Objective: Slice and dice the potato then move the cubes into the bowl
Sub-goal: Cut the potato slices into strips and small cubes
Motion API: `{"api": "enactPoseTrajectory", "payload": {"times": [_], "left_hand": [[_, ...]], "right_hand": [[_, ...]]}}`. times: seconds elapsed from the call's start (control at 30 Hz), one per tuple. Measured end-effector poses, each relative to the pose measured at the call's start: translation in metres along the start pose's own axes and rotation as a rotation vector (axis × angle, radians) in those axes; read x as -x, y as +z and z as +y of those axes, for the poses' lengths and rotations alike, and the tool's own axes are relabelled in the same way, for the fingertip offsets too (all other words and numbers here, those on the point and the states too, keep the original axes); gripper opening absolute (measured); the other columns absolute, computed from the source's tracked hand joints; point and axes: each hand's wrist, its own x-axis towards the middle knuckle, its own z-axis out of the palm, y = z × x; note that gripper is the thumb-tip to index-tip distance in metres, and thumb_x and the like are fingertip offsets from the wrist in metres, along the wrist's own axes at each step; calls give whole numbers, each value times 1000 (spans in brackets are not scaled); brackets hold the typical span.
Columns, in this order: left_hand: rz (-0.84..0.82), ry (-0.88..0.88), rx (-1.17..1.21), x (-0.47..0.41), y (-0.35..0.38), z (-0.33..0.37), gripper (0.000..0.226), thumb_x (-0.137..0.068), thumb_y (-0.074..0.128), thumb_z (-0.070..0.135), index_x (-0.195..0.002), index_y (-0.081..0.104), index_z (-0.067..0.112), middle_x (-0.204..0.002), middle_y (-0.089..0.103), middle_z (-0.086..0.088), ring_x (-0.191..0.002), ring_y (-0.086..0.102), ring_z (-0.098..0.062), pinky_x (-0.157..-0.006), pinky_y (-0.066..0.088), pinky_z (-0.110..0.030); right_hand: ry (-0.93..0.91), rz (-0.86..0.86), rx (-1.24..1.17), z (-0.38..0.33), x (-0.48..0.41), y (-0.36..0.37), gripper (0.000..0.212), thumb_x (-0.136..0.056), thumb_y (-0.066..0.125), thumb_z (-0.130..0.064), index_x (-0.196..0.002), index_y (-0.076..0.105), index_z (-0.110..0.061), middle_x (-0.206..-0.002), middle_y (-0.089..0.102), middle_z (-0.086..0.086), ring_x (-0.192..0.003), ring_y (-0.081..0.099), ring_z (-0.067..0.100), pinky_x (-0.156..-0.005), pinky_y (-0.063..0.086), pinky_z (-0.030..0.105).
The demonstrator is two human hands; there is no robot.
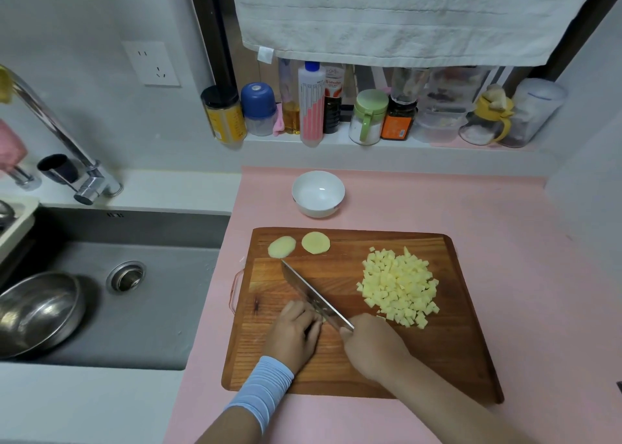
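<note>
On the wooden cutting board lies a heap of pale yellow potato cubes at the right. Two round potato end slices sit at the board's far left corner. My right hand grips the handle of a cleaver, whose blade runs diagonally toward the far left. My left hand, fingers curled, holds down a small bit of potato right against the blade; that piece is almost hidden. The white bowl stands empty beyond the board on the pink mat.
A grey sink with a steel bowl lies left of the pink mat, its tap behind. Several jars and bottles line the ledge at the back under a hanging white towel.
</note>
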Motion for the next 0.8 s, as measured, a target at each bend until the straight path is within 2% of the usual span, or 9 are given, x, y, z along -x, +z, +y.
{"api": "enactPoseTrajectory", "payload": {"times": [0.07, 0.2, 0.33, 0.53, 0.67, 0.8], "left_hand": [[20, 5, 4, 2, 0, -1, 9, -89, 66, 18, -83, 70, 14, -87, 60, 5, -85, 53, -13, -85, 38, -12], [54, -6, 16, 12, -1, -4, 11, -93, 64, 20, -87, 70, 12, -91, 62, 2, -89, 57, -17, -84, 47, -26], [32, -17, 5, 13, 0, -4, 12, -93, 62, 21, -87, 70, 14, -88, 60, 3, -87, 57, -17, -78, 50, -29], [32, -28, 33, 10, 0, -6, 11, -91, 63, 20, -84, 70, 14, -86, 60, 4, -85, 57, -15, -82, 47, -22], [42, -48, 36, 8, 1, -5, 10, -89, 66, 19, -83, 71, 13, -85, 61, 4, -85, 57, -14, -84, 43, -15], [57, -55, 41, 10, 1, -5, 5, -87, 69, 17, -83, 70, 14, -87, 62, 5, -86, 57, -14, -84, 45, -19]], "right_hand": [[-1, 0, 0, -2, -4, -1, 36, -103, 48, -35, -68, 50, -26, -77, 62, -7, -78, 64, 20, -68, 47, 30], [-5, 2, 6, 0, -4, 0, 32, -103, 48, -36, -73, 53, -28, -77, 63, -6, -76, 64, 17, -64, 45, 30], [-22, 11, 18, 0, -3, 0, 28, -104, 48, -36, -78, 54, -27, -76, 59, -9, -74, 59, 17, -65, 43, 29], [-72, 44, 71, -2, 2, -8, 26, -104, 45, -40, -87, 62, -29, -83, 67, -7, -82, 66, 17, -71, 52, 32], [-91, 101, 102, -4, 11, -9, 30, -104, 42, -42, -105, 69, -29, -88, 70, -8, -84, 66, 17, -75, 55, 34], [-89, 112, 121, 1, 22, -7, 31, -104, 42, -43, -103, 69, -28, -86, 68, -9, -83, 66, 15, -73, 53, 32]]}}
